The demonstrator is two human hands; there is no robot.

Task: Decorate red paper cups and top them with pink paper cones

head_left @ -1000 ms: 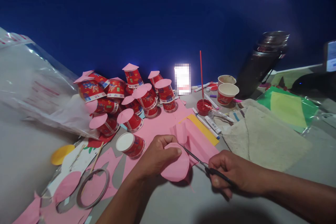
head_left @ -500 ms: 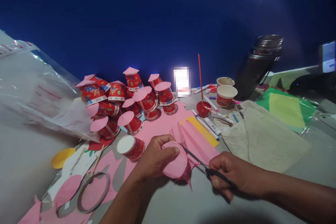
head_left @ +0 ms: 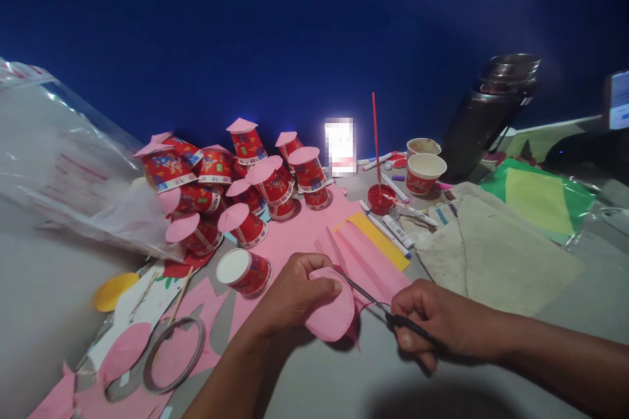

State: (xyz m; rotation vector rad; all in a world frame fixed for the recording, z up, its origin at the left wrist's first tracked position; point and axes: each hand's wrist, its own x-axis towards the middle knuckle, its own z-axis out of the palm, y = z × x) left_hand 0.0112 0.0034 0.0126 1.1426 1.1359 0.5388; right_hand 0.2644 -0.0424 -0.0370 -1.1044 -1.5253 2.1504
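A pink paper disc is held in front of the red pot and to its left, above the grey table. It is gripped by the left hand, the thumb pressed on its upper face and the fingers curled behind. The handles of the black scissors are enclosed by the right hand, in front of the red pot and to its right. The blades are pointed leftward and met by the disc's upper edge (whether they are parted there cannot be told).

A red stick is stood in the red pot, and markers are scattered around it. Red cups, many topped with pink paper, are massed to its left; nearer the person on that side, one tilted cup is seen with its white end turned up. To the right of the red pot, a pale cloth is spread; behind it and to its right, a dark flask is seen.
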